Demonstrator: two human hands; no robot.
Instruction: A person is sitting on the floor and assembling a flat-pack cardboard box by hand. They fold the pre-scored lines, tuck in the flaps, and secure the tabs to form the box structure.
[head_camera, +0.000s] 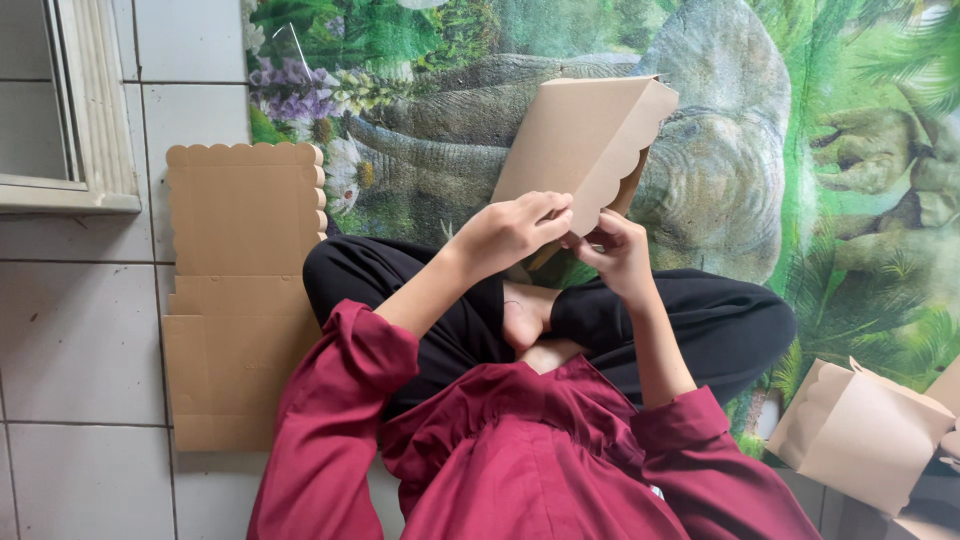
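1. you sit cross-legged on the floor, and your left hand (515, 232) and right hand (612, 250) both hold a brown cardboard box (585, 140) at about twelve o'clock from your lap, raised over your knees.
2. your left fingers (548, 212) are clenched over the scalloped lower edge of the box, thumb hidden behind. your right fingers (598, 238) grasp the same edge from underneath, just beside the left hand, nearly touching it.
3. the box is tilted, its scalloped flap hanging toward five o'clock, one wall only half folded from what shows.
4. a stack of flat cardboard blanks (243, 300) lies on the white tiled floor (80, 340) at nine o'clock, well apart from your hands. some folded boxes (860, 430) sit at four o'clock, near your right knee.
5. a printed mat with elephants and plants (720, 130) covers the floor beyond your legs.
6. risk, as a judgement: both grips sit on one edge, so the far end of the box is unsupported; a hard push there could twist it and crease the panel off its score line.
7. the scalloped edge is thin; pinching too hard could bend or tear a scallop.
8. if one hand lets go, the tilted box could swing down or slip onto your legs.
9. the inside of the box is hidden, so i cannot tell whether any tab is seated.
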